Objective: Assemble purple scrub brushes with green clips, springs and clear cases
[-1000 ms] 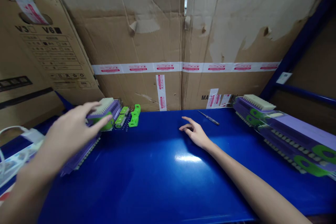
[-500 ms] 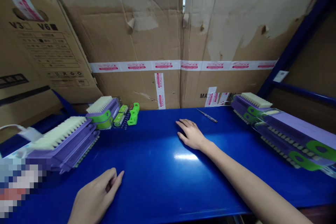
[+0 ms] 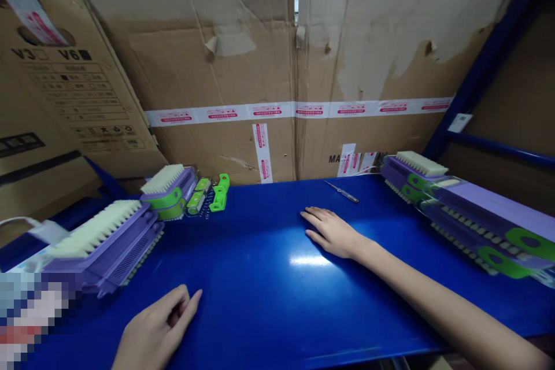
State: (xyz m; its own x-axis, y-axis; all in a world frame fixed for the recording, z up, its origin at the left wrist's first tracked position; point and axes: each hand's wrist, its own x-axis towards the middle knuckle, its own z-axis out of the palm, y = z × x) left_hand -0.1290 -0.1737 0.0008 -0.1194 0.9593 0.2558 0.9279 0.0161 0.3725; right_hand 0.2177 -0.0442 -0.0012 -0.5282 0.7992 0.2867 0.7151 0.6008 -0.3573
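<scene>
My right hand (image 3: 332, 232) lies palm down on the blue tabletop (image 3: 247, 266), its fingers stretched out and holding nothing. A thin screwdriver (image 3: 348, 195) with a clear handle rests just beyond it, untouched. At the near left, my left hand (image 3: 151, 326) is loosely curled, with its thumb sticking out beside the bent fingers. I see nothing in that hand. Nearest to it is a stack of purple brush-like parts with pale bristles (image 3: 110, 254).
Back left, a smaller purple and green brush stack (image 3: 167, 191) stands beside small green blocks (image 3: 198, 198), springs (image 3: 208, 199) and a green bracket (image 3: 220, 192). More purple brush parts (image 3: 477, 217) line the right side. Cardboard (image 3: 225, 81) walls the back; a blue post (image 3: 485, 63) rises right.
My right hand has slid a little to the right and towards me, still flat. The left hand keeps its curled shape almost in place. The camera view has shifted slightly.
</scene>
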